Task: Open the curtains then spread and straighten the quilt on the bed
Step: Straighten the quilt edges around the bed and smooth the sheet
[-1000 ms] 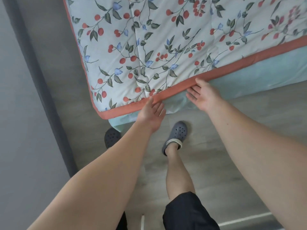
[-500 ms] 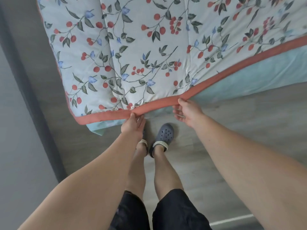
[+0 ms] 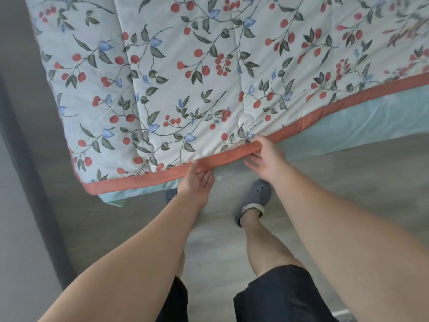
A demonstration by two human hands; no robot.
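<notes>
A white quilt [image 3: 209, 77] printed with red berries and green leaves covers the bed and hangs over its near edge, trimmed with an orange-red border [image 3: 144, 180]. My left hand [image 3: 197, 181] grips that border from below, thumb on top. My right hand [image 3: 264, 156] pinches the same border a little further right, where the fabric puckers. Pale teal bedding [image 3: 362, 126] shows under the quilt on the right, and a teal corner [image 3: 113, 199] pokes out at the left. No curtains are in view.
I stand on a grey wood-look floor [image 3: 348, 194] at the bed's edge, with grey clogs [image 3: 255, 198] on my feet close to the bed. A dark baseboard and grey wall [image 3: 21, 205] run along the left, leaving a narrow strip of floor beside the bed.
Both hands stay on the orange border while the quilt's edge shifts; the view has moved closer over the bed. My feet have stepped, the right one now further forward.
</notes>
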